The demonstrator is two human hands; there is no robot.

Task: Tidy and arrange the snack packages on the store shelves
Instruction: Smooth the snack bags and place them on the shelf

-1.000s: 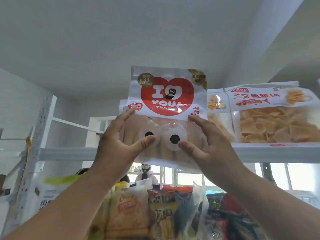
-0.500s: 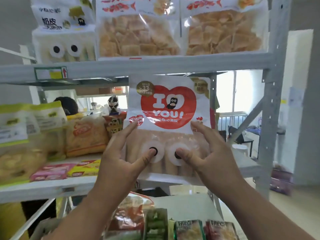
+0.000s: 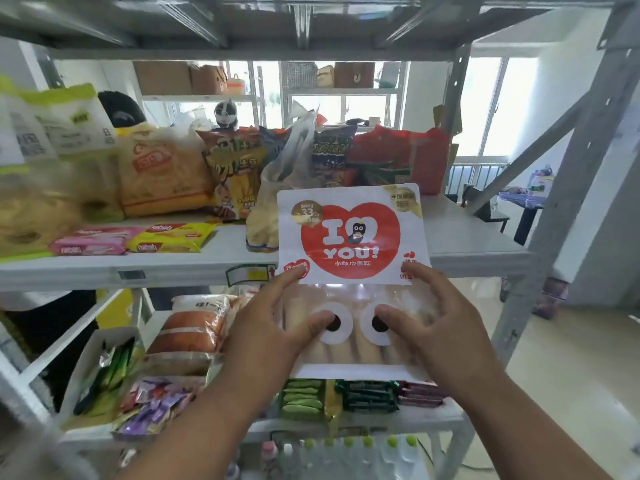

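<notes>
I hold a white snack bag [image 3: 351, 237] with a red heart reading "I YOU!" and two cartoon eyes upright in front of the middle shelf [image 3: 478, 252]. My left hand [image 3: 266, 327] grips its lower left side, thumb on the left eye. My right hand [image 3: 433, 327] grips the lower right side, thumb on the right eye. The bag's clear lower half shows pale rolls. It hangs in the air before the shelf's front edge, level with it, and covers part of the lower shelf.
On the middle shelf stand an orange bread bag [image 3: 156, 174], chip bags [image 3: 235, 174], a red bag [image 3: 398, 157] and flat wafer packs [image 3: 135, 239]. The lower shelf holds bread [image 3: 190, 334], green packs [image 3: 301, 398] and purple candy [image 3: 152, 407]. A grey upright [image 3: 554, 209] stands right.
The bag came down from the top shelf to the middle shelf's level, and my view tilted down with it. Both hands kept the same hold.
</notes>
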